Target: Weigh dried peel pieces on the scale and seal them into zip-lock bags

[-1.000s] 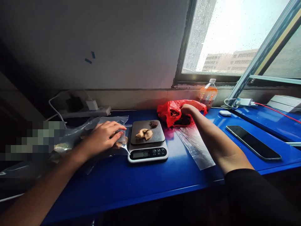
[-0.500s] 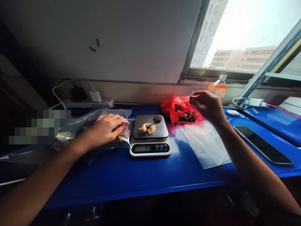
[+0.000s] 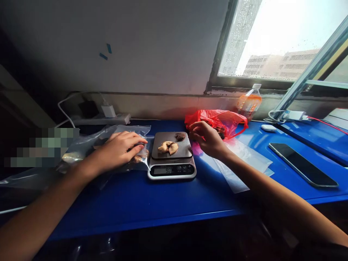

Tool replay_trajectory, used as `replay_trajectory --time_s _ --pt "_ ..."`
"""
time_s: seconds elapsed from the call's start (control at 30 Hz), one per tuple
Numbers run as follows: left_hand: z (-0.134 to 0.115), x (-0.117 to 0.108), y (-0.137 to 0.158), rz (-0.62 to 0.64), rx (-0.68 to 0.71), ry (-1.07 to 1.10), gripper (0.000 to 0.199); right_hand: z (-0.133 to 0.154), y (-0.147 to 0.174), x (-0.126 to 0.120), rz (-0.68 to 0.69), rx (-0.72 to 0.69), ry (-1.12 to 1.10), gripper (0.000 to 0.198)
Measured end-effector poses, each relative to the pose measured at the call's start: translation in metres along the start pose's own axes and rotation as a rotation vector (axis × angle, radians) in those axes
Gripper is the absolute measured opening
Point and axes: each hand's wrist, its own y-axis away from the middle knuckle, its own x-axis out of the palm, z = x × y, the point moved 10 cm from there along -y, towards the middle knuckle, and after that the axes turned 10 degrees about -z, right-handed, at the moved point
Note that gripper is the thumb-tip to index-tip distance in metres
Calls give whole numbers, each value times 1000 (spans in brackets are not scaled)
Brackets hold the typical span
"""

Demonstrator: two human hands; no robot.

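My left hand (image 3: 121, 148) lies over a clear plastic bag (image 3: 136, 128) with brownish pieces in it, fingers stretched out on the film. Beside it stands a digital kitchen scale (image 3: 172, 170), its display reading about 90. On the steel plate sit pale dried pieces (image 3: 168, 148) and a dark brown wrinkled piece (image 3: 180, 136). Just off the plate's right edge, my right hand (image 3: 208, 139) is closed with fingers bent together; whatever they hold is hidden. Behind that hand lies an open red plastic bag (image 3: 231, 121) with dark dried pieces inside.
Flat clear bags (image 3: 244, 168) lie on the blue table (image 3: 152, 210) under my right forearm. Farther right are a phone (image 3: 301, 165) and a small white case (image 3: 268, 128). An orange drink bottle (image 3: 249, 103) and a power strip (image 3: 119, 119) stand along the wall.
My right hand has come down and left from above the red bag to the scale's right edge. The left hand stays on the clear bag. The display still reads about 90.
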Motion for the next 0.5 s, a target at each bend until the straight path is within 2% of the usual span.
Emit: replay_trajectory --time_s 0.13,0.27,0.5 --pt "-3 0 1 13 -2 8 41 16 5 10 44 -166 85 11" --pt "-4 -1 2 14 -7 18 40 29 11 14 8 -328 152 12" --pt "1 1 3 6 -8 25 40 29 19 24 72 -313 155 12"
